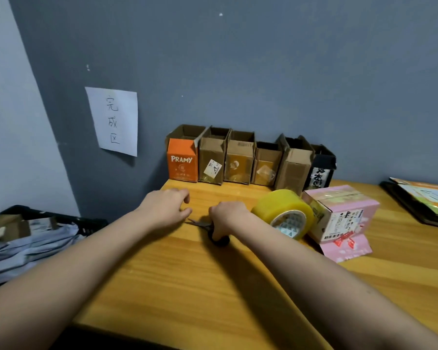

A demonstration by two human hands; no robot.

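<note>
while the left hand [166, 207] hangs loosely curled, right hand [229, 215] round the scissors [198, 223] on the table [187, 286]

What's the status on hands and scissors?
Right hand grips scissors handles, blades on the table. Left hand loosely curled beside the tips, holding nothing. Tape roll close on the right.

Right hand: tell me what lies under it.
Under the right hand lie scissors on the table. Their blades poke out leftward and a black handle loop shows below the hand. The hand covers the rest of the handles.
</note>
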